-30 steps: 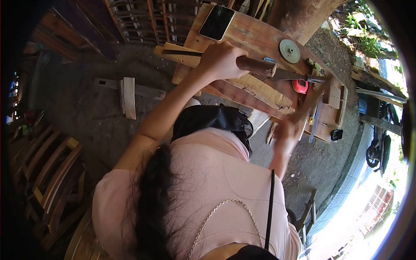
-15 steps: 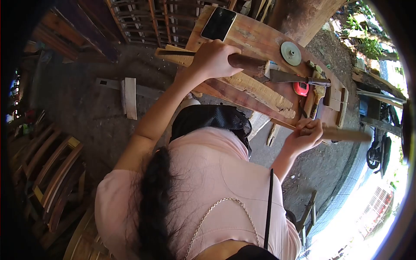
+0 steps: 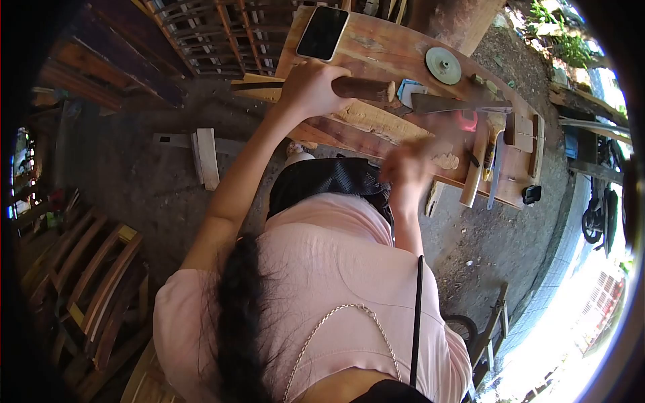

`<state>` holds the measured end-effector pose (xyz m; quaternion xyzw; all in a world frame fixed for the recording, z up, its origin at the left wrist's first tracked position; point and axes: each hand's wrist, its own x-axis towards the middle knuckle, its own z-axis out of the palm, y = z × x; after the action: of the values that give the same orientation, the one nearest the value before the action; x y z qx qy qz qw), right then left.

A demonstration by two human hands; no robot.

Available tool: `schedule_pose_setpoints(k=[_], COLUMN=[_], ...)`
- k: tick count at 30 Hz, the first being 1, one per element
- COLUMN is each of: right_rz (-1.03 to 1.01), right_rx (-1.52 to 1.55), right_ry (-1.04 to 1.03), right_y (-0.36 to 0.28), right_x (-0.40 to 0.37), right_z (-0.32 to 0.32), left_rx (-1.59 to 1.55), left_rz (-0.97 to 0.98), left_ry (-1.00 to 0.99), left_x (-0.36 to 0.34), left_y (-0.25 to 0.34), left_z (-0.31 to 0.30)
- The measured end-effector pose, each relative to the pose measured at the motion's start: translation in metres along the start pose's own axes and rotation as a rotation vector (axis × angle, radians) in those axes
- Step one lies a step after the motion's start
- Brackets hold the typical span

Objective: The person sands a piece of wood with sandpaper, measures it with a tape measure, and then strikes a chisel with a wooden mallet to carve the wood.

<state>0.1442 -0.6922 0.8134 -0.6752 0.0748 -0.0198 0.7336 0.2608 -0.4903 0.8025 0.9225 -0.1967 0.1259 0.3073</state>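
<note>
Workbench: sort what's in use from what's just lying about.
In use: left hand gripping the wooden handle; rough wood piece next to it; right hand, blurred, at the bench edge.
Lying about: phone; round disc; red tape measure.

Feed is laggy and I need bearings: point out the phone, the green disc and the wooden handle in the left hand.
phone (image 3: pixel 323 32): head view, middle of its dark screen.
green disc (image 3: pixel 443 65): head view, its centre hub.
wooden handle (image 3: pixel 368 89): head view, bare part beyond the left hand (image 3: pixel 310 87).
</note>
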Motion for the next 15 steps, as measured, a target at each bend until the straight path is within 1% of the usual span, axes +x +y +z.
schedule_pose_setpoints(k=[1, 2, 3, 4, 5, 6, 8, 9, 11, 12, 13, 14, 15], right_rz=[0.225, 0.222, 0.209, 0.153, 0.044, -0.020, -0.098, -0.127, -0.065, -0.073, -0.119, -0.161, -0.167], right_rx=[-0.176, -0.130, -0.085, -0.066, 0.044, 0.093, 0.203, 0.204, 0.213, 0.206, 0.233, 0.258, 0.249], right_ry=[-0.120, -0.085, -0.050, 0.024, 0.107, 0.225, 0.435, 0.462, 0.792, 0.801, 0.860, 0.924, 0.943], right_y=[-0.004, -0.004, -0.005, -0.005, -0.006, -0.007, -0.010, -0.007, -0.007, 0.002, 0.017, 0.014, 0.010], right_x=[-0.004, -0.008, -0.009, -0.008, -0.007, -0.006, -0.008, -0.014, -0.026, -0.033, -0.042, -0.049, -0.056], right_z=[0.006, -0.002, -0.015, -0.033, -0.049, -0.062, -0.089, -0.109, -0.132, -0.151, -0.175, -0.182, -0.189], left_rx=[0.000, 0.002, 0.006, -0.017, -0.092, -0.127, -0.204, -0.248, -0.239, -0.210, -0.184, -0.254, -0.269], left_rz=[0.012, 0.008, 0.008, 0.070, 0.142, 0.190, 0.278, 0.319, 0.381, 0.419, 0.462, 0.458, 0.473], left_ry=[-0.008, -0.020, -0.023, 0.000, 0.013, -0.025, -0.090, -0.124, -0.287, -0.366, -0.445, -0.521, -0.528], left_x=[0.000, -0.003, 0.000, -0.002, 0.001, 0.003, 0.005, 0.006, 0.005, 0.000, -0.006, -0.012, -0.014], left_y=[-0.002, -0.004, -0.004, 0.002, 0.023, 0.048, 0.098, 0.123, 0.165, 0.183, 0.200, 0.215, 0.222], left_z=[-0.002, -0.004, -0.003, 0.001, 0.004, 0.011, 0.037, 0.052, 0.083, 0.099, 0.113, 0.121, 0.130])
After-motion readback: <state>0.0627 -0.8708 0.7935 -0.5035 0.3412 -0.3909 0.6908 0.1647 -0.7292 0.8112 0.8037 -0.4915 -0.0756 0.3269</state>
